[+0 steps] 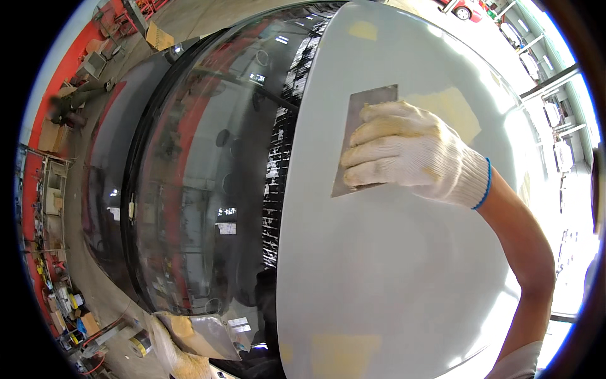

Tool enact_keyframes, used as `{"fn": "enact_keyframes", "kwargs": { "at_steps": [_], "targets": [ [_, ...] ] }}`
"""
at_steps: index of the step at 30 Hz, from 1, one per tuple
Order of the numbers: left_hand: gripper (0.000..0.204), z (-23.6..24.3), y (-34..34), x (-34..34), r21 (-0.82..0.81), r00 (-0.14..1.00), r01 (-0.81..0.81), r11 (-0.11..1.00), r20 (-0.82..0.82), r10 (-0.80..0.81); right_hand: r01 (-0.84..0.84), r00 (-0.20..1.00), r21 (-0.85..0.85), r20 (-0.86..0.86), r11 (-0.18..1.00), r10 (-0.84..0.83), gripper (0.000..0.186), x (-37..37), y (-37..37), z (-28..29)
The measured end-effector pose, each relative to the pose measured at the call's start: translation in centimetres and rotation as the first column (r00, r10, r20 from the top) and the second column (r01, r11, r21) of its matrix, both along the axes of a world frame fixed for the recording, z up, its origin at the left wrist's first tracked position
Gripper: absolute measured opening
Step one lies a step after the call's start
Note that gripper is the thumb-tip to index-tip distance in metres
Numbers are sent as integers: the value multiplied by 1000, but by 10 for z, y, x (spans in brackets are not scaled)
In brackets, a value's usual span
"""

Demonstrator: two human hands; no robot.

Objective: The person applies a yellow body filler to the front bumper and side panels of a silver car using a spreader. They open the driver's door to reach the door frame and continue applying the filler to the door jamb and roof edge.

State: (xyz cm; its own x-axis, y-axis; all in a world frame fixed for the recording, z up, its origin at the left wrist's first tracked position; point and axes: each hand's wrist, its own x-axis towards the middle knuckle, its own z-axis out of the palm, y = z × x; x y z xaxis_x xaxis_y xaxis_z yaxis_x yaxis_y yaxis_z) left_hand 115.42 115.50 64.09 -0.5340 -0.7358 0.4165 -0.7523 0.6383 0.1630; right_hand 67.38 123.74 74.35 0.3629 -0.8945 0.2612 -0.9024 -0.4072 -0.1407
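My right hand (410, 148), in a white knit glove with a blue cuff edge, grips a wide flat metal putty spreader (374, 96). Its fingers press the blade flat against a grey car hood (379, 252). Just right of that hand lies a broad pale-yellow putty patch (464, 117) on the hood. At the lower left, my left hand (180, 364), gloved and stained yellow, holds a flat metal plate (211, 335) with a lump of yellow putty (182, 326) on it. The frame edge cuts off part of this hand, and its fingers are partly hidden.
Left of the hood are a black cowl strip (278, 170) and the windshield (202, 158). More putty patches show at the hood's far end (363, 30) and near end (346, 355). Shelving (53, 196) and clutter line the left wall. A red car (464, 12) stands far right.
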Motion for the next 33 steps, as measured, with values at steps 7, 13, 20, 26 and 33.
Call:
{"fn": "enact_keyframes", "kwargs": {
  "at_steps": [7, 13, 20, 26, 33],
  "targets": [
    [64, -11, -8, 10, 91, 1000, -7, 996, -11, 8, -116, 993, 56, -6, 992, 116, 18, -5, -40, -25],
    [66, -32, -7, 27, 1, 1000, -9, 1000, 0, 9, -65, 998, 132, 2, 989, 65, 16, -12, -23, -23],
    [68, -50, -23, 44, 71, 998, 53, 996, 41, -56, -39, 998, 159, -43, 987, 46, 24, -2, -33, -5],
    [70, -31, -12, 38, 172, 996, -93, 981, 8, 93, -54, 998, 254, 24, 966, 49, 23, 1, -48, -21],
    [69, -52, -11, 59, -34, 991, 76, 997, 113, -72, -83, 996, 213, -3, 974, 85, 20, -10, -34, -11]
  ]
}}
